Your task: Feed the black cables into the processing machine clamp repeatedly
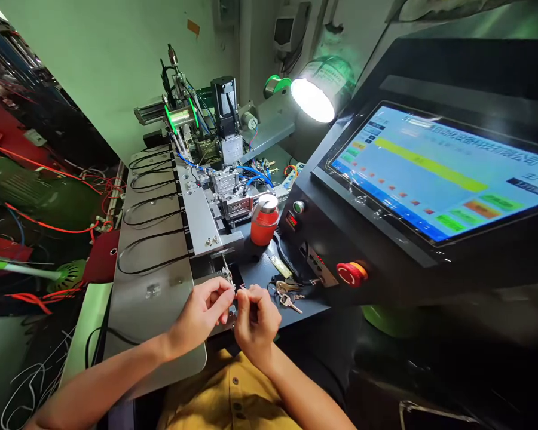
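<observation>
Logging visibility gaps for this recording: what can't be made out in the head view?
- Head view: anything pinched between the left hand and right hand; too small, and the hands cover it.
- Head view: wording on the screen; blurred and slanted.
- Head view: most of the green object; hidden by the console.
- Head view: both forearms' far ends; cut off by the bottom edge.

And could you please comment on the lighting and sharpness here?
Head view: the lamp glares white; the screen has smeared text; the lower right sinks into darkness. Also head view: left hand and right hand are clearly lit, but anything between their fingertips is too small to tell.
</observation>
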`<state>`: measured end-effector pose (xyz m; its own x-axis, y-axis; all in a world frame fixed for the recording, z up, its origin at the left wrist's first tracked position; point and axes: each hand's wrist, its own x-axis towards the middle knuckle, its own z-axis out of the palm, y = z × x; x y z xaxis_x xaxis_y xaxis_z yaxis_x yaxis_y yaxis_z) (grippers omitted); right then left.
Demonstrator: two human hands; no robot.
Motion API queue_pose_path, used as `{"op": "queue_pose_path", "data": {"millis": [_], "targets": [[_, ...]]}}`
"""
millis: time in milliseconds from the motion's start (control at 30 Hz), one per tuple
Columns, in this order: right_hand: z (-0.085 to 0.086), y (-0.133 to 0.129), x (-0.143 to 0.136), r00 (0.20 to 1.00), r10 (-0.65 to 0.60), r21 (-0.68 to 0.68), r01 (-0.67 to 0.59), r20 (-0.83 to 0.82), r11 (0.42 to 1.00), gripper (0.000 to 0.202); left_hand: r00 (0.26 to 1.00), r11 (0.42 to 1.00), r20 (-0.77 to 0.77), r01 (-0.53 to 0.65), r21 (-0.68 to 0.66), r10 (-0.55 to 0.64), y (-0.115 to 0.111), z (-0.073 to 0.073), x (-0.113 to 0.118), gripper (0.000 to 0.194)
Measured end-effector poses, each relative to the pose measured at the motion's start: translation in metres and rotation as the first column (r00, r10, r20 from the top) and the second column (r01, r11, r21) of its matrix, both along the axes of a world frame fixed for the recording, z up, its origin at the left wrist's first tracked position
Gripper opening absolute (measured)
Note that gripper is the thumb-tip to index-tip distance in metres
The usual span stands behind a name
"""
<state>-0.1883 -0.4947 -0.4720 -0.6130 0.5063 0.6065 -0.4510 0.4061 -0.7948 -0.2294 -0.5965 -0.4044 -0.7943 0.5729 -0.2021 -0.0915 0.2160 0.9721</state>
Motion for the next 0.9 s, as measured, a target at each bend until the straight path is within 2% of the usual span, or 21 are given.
{"op": "queue_pose_path", "data": {"millis": [133,200,267,333,467,700,800,900], "targets": [[0.004,0.012,0.000,0.992,0.083,-0.008,-0.082,0.094,0.997,0.017,0.997,0.996,-0.075,0.025,-0.085,-0.031,-0.003,-0.004,-0.006,0.028],[0.004,0.024,0.000,0.970,0.147,-0.023,-0.146,0.193,0.989,0.018,0.974,0.982,-0.222,-0.003,-0.190,-0.040,-0.006,-0.007,-0.014,0.028],[0.002,0.036,-0.001,0.942,0.144,-0.054,-0.134,0.302,0.989,0.019,0.911,0.948,-0.411,-0.092,-0.304,-0.044,-0.009,-0.011,-0.024,0.029],[-0.001,0.048,-0.001,0.924,0.088,-0.080,-0.062,0.373,0.995,0.022,0.855,0.910,-0.515,-0.159,-0.383,-0.067,-0.012,-0.016,-0.034,0.028],[-0.007,0.058,0.000,0.910,0.035,-0.083,-0.001,0.413,0.997,0.025,0.851,0.862,-0.509,-0.158,-0.481,-0.128,-0.012,-0.025,-0.040,0.026],[-0.010,0.056,0.001,0.907,0.066,-0.073,-0.040,0.417,0.997,0.025,0.853,0.815,-0.499,-0.178,-0.552,-0.152,-0.008,-0.025,-0.038,0.026],[-0.010,0.058,-0.007,0.876,0.172,-0.084,-0.150,0.451,0.985,0.027,0.851,0.800,-0.503,-0.194,-0.568,-0.151,-0.006,-0.024,-0.040,0.025],[-0.011,0.058,-0.022,0.794,0.350,-0.125,-0.333,0.497,0.934,0.030,0.847,0.787,-0.507,-0.199,-0.584,-0.162,-0.003,-0.025,-0.041,0.023]]}}
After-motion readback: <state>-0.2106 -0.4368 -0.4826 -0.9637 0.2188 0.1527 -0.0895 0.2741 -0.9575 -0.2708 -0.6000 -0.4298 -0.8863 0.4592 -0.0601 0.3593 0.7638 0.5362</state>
